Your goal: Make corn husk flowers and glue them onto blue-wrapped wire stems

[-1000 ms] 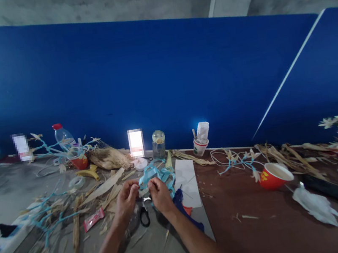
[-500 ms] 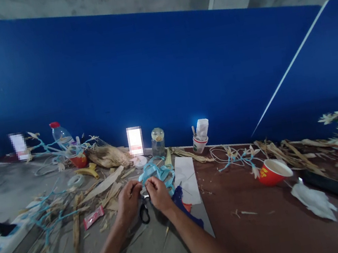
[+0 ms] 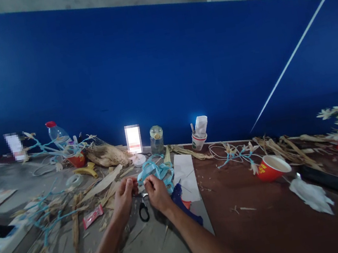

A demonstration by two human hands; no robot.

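Scissors (image 3: pixel 143 204) nr R hand (image 3: pixel 158 193), long axis approx fore-aft, blk handle nearest.

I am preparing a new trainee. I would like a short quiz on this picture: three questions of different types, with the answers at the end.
1. True or false: the blue glue gun lies to the right of the black-handled scissors.
2. Which of these is nearest to the person's right hand?
A) pink candy packet
B) light-blue ribbon
C) crumpled white tissue
3. Complete: the clear plastic bottle has a ____ cap.

Key: 1. True. 2. B. 3. Red.
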